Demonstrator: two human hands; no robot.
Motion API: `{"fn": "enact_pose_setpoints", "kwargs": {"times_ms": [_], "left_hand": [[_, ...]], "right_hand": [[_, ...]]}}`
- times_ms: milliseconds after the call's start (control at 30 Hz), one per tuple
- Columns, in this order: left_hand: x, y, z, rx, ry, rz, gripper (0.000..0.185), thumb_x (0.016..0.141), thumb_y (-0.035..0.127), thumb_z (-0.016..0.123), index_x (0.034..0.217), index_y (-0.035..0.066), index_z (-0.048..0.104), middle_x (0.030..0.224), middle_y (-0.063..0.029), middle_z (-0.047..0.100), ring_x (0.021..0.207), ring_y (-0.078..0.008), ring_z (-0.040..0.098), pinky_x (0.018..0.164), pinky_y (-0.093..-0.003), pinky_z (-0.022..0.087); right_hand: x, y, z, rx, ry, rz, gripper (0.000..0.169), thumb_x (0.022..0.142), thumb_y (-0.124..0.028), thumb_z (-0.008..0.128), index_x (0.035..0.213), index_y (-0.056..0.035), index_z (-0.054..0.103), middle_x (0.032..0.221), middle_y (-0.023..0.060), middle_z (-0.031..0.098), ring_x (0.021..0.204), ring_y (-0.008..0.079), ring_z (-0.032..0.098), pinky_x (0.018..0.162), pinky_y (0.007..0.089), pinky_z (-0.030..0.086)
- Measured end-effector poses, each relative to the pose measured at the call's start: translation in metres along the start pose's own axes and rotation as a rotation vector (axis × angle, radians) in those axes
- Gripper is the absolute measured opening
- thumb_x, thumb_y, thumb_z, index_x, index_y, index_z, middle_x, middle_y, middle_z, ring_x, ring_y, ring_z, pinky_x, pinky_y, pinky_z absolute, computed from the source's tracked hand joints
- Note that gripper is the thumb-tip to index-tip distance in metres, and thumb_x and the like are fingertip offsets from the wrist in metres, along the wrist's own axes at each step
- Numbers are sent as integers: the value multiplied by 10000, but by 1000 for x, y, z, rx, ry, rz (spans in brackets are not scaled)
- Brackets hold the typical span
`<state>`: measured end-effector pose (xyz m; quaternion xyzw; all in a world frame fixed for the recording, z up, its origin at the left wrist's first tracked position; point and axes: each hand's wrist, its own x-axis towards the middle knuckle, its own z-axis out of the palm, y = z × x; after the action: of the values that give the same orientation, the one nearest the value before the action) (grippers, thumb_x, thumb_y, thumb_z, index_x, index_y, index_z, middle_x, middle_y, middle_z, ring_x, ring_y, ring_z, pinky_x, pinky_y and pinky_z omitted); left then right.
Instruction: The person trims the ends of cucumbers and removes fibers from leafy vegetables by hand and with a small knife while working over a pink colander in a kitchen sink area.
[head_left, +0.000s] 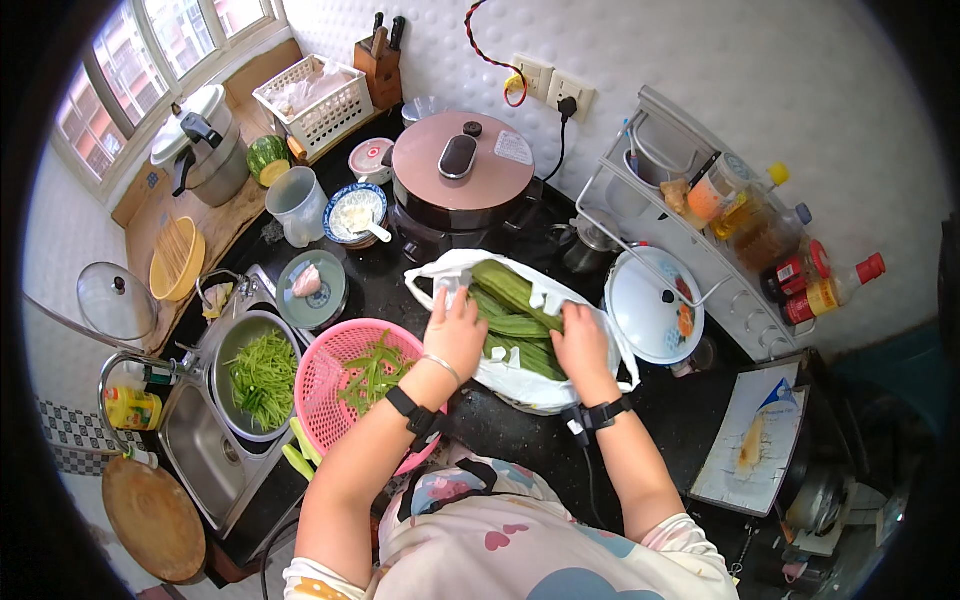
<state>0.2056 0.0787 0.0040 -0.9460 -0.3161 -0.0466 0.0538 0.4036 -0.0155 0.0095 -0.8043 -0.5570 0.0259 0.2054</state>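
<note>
A white plastic bag (517, 391) lies spread on the black countertop before me, with several long ridged green gourds (517, 322) inside. My left hand (456, 330) is at the bag's left side, fingers on its edge by the gourds; whether it grips the plastic is hard to tell. At the right side my right hand (582, 343) touches the bag's edge and the end of a gourd, its fingertips partly hidden. Left of the bag stands a pink plastic colander (322, 375) holding green peelings or pods (371, 375). A metal basin (225, 352) of cut green vegetable strips (262, 379) rests over the sink.
Behind the bag stands an electric pot with a pinkish lid (457, 169). A plate with raw meat (311, 300) and a blue-rimmed bowl with a spoon (354, 214) are at the back left. A lidded enamel pot (652, 307) and a bottle rack (675, 225) stand at the right.
</note>
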Motion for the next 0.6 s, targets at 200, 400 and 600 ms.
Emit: {"fn": "enact_pose_setpoints", "kwargs": {"times_ms": [200, 400, 600], "left_hand": [[-14, -8, 7, 94, -280, -16, 379, 807, 429, 565, 1002, 139, 713, 1256, -79, 534, 1341, -318, 282, 1097, -583, 77], [-27, -20, 18, 21, -135, 43, 376, 825, 429, 547, 968, 125, 716, 1272, -64, 536, 1346, -333, 277, 1100, -579, 81], [-31, -27, 12, -31, -212, -15, 420, 875, 441, 481, 1004, 105, 696, 1256, -124, 533, 1351, -364, 257, 1113, -556, 21]], "right_hand": [[1, -33, 57, 38, -235, -389, 171, 787, -94, 543, 940, -51, 606, 914, 114, 603, 739, 293, 646, 608, 398, 522], [27, -38, 83, -207, -317, -349, 161, 779, -70, 521, 899, -27, 619, 877, 135, 615, 761, 292, 654, 615, 391, 532], [24, -41, 56, -122, -412, -185, 199, 690, -104, 603, 876, -36, 627, 886, 146, 623, 847, 328, 629, 708, 430, 520]]}}
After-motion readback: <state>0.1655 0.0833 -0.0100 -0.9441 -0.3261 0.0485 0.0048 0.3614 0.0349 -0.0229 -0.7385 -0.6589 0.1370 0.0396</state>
